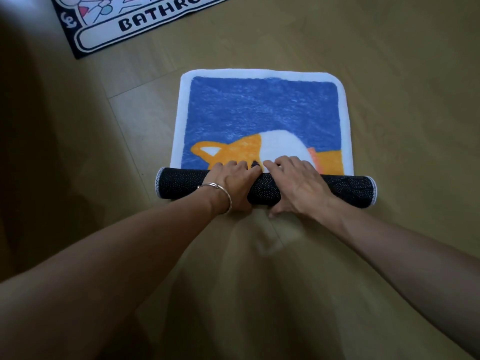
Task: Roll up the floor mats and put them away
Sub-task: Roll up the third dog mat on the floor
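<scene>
A blue floor mat (262, 110) with a white border and an orange and white animal picture lies on the wooden floor. Its near end is rolled into a dark dotted tube (179, 184) that spans the mat's width. My left hand (233, 183), with a bracelet on the wrist, grips the middle of the roll from above. Beside it, my right hand (296, 183) wraps over the roll too, fingers on the far side and thumb on the near side. A second mat (135, 24), black and white with the word BATHROOM, lies flat at the top left.
Light wooden floor (402, 74) surrounds the mats. A dark shadowed area fills the left edge of the view. My two forearms reach in from the bottom.
</scene>
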